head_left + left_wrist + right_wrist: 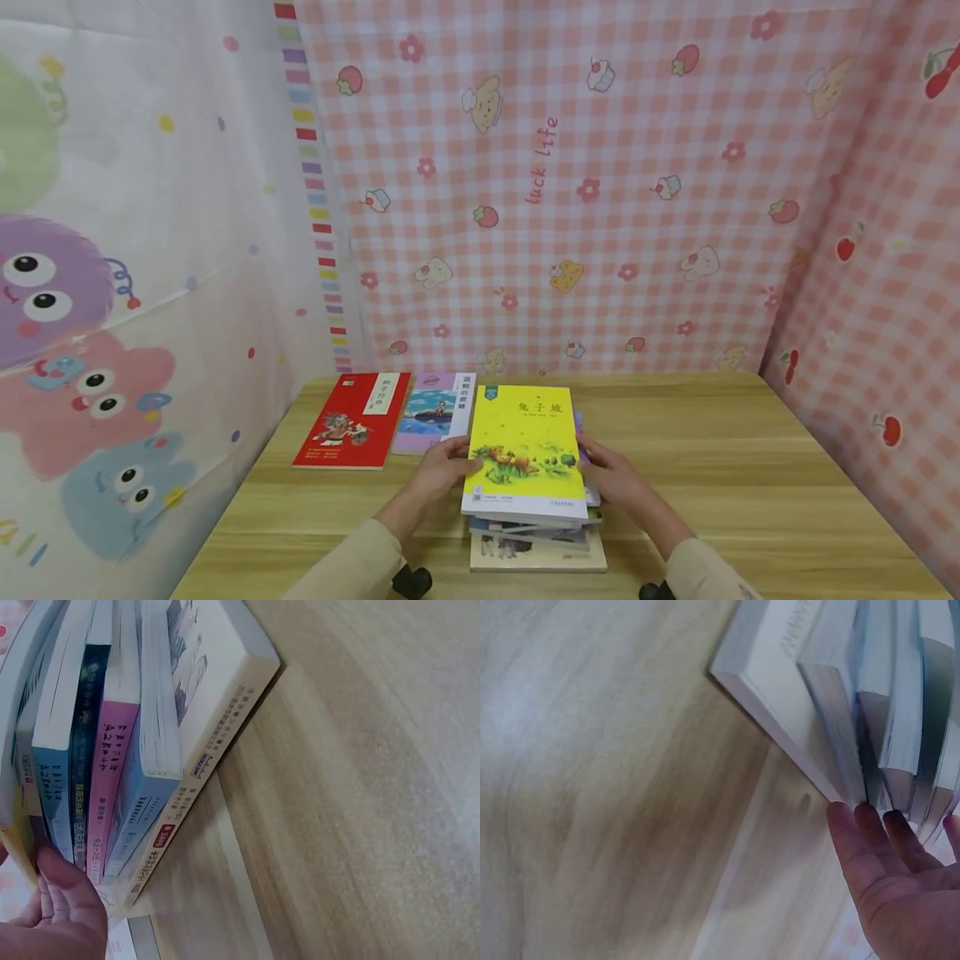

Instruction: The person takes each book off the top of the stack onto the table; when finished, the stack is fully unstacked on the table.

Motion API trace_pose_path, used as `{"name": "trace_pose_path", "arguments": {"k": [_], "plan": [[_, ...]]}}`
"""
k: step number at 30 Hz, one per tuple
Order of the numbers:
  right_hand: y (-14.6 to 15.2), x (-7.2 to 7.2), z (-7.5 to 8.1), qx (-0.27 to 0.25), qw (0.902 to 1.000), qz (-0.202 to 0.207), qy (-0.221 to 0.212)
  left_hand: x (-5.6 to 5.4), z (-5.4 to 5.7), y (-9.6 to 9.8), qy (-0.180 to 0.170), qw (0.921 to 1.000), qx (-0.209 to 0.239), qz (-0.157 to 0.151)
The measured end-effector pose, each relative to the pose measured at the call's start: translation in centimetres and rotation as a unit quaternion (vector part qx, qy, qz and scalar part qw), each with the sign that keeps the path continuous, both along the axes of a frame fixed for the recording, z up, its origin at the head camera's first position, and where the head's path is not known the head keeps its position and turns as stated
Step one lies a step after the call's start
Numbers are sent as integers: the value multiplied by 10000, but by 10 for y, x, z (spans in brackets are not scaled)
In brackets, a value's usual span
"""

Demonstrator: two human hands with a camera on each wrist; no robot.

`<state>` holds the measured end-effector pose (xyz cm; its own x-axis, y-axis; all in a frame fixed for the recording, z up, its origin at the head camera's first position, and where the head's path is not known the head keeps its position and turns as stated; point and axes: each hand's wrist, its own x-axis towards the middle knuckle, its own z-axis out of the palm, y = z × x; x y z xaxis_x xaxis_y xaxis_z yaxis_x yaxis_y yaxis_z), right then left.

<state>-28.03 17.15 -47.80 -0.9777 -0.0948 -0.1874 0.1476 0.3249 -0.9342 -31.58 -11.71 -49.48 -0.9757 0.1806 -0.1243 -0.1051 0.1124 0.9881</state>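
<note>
A yellow book (pixel 525 433) with a white lower band lies uppermost on an uneven stack of books. My left hand (pixel 442 471) pinches its left edge; in the left wrist view a fingertip (pixel 60 862) shows just under that edge. On the other side my right hand (pixel 615 479) touches the stack, and in the right wrist view its fingertips (pixel 841 814) rest along the books' edges. Below the yellow book are a blue book (pixel 146 799), a pink-spined book (pixel 112 761) and others, with a cream book (pixel 540 558) at the bottom, jutting towards me.
Left of the stack, a red book (pixel 356 421) lies flat on the wooden table (pixel 712 450). Beside it is a purple and blue book (pixel 435 412), close to the stack. Checked pink cloth (pixel 562 233) hangs behind the table, and patterned cloth hangs at both sides.
</note>
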Motion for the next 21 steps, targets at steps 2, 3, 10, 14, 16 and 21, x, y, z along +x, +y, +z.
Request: {"name": "trace_pose_path", "arguments": {"k": [2, 3, 10, 14, 16, 21], "plan": [[0, 1, -1, -76, 10000, -8, 59, -1, 1, 0, 8, 10000, -4, -8], [1, 1, -1, -6, 9999, 5, 103, -1, 1, 0, 11, 10000, -9, -15], [3, -1, -3, 366, 9991, -3, 209, -2, 1, -6, -303, 9992, 227, -111], [3, -2, -5, 472, 9986, 19, 247, 1, 2, -14, -528, 9982, 271, -95], [3, -2, -6, 549, 9982, 65, 252, 3, 3, -18, -577, 9979, 283, -91], [2, -2, -5, 611, 9978, 115, 211, 7, 7, -29, -538, 9972, 482, -193]]}}
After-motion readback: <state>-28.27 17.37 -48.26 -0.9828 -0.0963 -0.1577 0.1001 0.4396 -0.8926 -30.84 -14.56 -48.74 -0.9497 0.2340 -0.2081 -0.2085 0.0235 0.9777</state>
